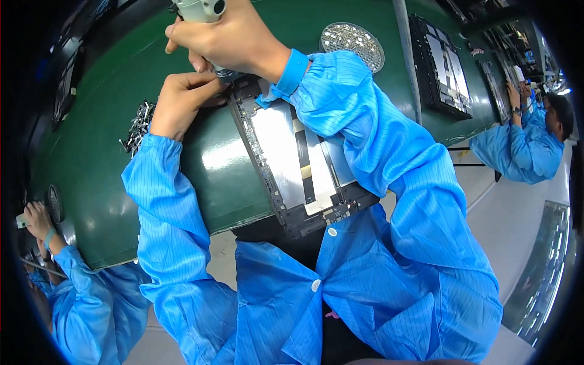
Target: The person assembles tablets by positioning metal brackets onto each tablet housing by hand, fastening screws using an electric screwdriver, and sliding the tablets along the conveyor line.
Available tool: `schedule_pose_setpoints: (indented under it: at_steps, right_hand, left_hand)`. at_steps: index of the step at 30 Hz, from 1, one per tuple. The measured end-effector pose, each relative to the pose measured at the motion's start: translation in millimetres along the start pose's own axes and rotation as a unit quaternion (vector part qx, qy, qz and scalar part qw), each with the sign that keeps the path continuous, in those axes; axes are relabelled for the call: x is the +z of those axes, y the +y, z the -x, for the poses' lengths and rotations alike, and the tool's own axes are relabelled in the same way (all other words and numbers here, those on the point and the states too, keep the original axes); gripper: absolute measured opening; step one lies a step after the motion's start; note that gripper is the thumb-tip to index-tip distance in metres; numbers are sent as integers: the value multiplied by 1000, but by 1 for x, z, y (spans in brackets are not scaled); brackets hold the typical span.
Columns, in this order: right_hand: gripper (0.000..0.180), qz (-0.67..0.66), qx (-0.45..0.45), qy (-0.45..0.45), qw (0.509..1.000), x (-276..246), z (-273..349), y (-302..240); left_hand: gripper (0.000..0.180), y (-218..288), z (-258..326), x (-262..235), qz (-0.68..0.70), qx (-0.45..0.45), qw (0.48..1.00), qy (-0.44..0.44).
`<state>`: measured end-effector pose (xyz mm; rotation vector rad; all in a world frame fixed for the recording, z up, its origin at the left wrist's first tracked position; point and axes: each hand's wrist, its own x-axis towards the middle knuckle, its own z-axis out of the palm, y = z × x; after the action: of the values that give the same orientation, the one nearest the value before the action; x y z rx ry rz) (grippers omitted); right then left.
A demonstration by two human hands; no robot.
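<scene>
My feed was bright and mostly crisp around the middle. Light seemed to fall from above, leaving a white patch of glare on the green tabletop (220,153) and washing out the metal panels (277,152), where I lost surface detail. Near the left hand's fingertips, close under the right hand (234,42), I saw darker shading. A small light (564,91) glowed white at far right. The fisheye curved straight edges, softened the co-worker (526,146) near the rim and blackened my corners.
</scene>
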<state>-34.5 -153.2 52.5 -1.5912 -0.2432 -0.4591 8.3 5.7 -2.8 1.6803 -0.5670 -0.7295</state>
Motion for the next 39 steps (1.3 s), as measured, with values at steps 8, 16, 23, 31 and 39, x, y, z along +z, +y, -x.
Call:
schedule_pose_setpoints:
  at_steps: [8,16,23,31,39]
  right_hand:
    - [39,-4,-14,-9,1000,2,3,-2]
    - [78,-189,-60,-53,979,-5,13,7]
    - [83,-133,-38,-37,990,0,13,7]
    - [71,-295,-17,-4,955,3,7,12]
    - [89,-237,40,-24,970,0,5,6]
  left_hand:
    - [23,0,3,-2,3,7,1000,19]
    - [22,1,5,3,26,4,1000,-1]
    - [24,0,3,0,29,10,1000,-3]
    - [26,4,0,1,14,-1,1000,10]
    - [26,7,3,2,4,-4,1000,14]
